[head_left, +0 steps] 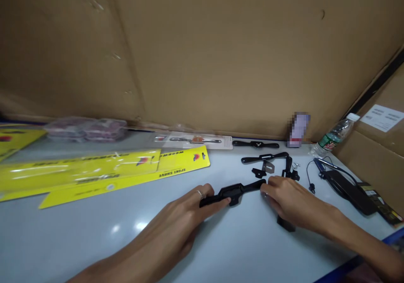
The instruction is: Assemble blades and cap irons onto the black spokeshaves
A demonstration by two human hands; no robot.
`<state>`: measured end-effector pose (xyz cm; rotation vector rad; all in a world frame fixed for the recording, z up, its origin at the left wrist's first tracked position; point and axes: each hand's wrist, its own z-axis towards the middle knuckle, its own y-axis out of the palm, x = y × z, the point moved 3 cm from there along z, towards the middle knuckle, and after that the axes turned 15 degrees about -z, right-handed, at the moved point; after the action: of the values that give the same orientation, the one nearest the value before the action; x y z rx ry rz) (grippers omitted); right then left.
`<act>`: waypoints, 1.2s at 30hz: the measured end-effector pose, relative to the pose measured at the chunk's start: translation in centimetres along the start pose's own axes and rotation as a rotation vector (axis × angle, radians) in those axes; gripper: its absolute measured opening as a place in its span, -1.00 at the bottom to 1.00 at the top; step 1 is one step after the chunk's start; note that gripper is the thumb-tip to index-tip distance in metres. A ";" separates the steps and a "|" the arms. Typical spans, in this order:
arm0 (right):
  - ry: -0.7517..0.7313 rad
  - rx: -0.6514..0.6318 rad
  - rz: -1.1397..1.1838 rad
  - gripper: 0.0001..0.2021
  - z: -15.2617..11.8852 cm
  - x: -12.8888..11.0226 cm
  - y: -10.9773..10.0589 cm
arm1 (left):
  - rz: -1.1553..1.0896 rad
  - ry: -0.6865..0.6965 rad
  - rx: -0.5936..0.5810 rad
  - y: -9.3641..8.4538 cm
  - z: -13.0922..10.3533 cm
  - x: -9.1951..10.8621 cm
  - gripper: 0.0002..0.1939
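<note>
A black spokeshave [233,190] is held just above the table in front of me. My left hand [192,207] is closed around its left handle, the index finger pressing by a small black plate [234,200] at the tool's middle. The fingers of my right hand [282,197] are bent together at the tip of the right handle; my knuckles hide part of that contact. Below the right hand lies a dark flat block [286,224]. Just beyond are another spokeshave body [264,157], a grey blade [268,167], a black cap piece [259,173] and small screws [296,165].
Yellow cards [176,169] with clear plastic covers lie on the left. Two clear boxes [104,129], a packaged spokeshave [195,140] and a loose one [255,144] line the cardboard wall [221,64]. At right stand a bottle [334,136] and a black case [350,190] with cords.
</note>
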<state>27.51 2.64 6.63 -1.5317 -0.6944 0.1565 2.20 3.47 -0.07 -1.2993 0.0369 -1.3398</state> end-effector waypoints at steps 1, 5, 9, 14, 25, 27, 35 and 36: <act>0.004 -0.006 -0.030 -0.77 0.0 -0.2 0.1 | 0.005 -0.009 -0.009 0.0 0.0 0.0 -0.06; 0.001 0.002 -0.074 -0.75 -0.1 -0.3 0.6 | 0.035 -0.042 -0.058 -0.1 0.2 0.3 -0.02; -0.004 -0.002 -0.042 -0.79 -0.4 -0.2 1.6 | 0.075 -0.068 -0.100 -0.4 0.7 1.0 -0.03; -0.008 0.037 0.191 -0.78 -0.3 -0.8 1.8 | 0.073 -0.062 -0.085 -0.5 0.9 1.2 -0.05; 0.006 0.196 0.510 -0.76 1.0 -2.1 1.5 | 0.074 -0.094 -0.109 -0.5 1.0 1.3 -0.09; 0.067 0.267 0.632 -0.79 1.5 -2.2 1.1 | 0.076 -0.094 -0.115 -0.5 1.0 1.3 -0.09; 0.099 0.192 0.888 -0.82 3.7 -3.2 0.4 | 0.068 -0.150 -0.157 -0.4 1.3 1.6 -0.10; 0.090 0.194 0.866 -0.82 3.7 -3.3 0.5 | 0.065 -0.156 -0.165 -0.4 1.4 1.7 -0.11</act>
<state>23.14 4.21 4.74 -1.5494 0.0955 0.7737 3.39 3.32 1.81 -1.5255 0.0826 -1.1961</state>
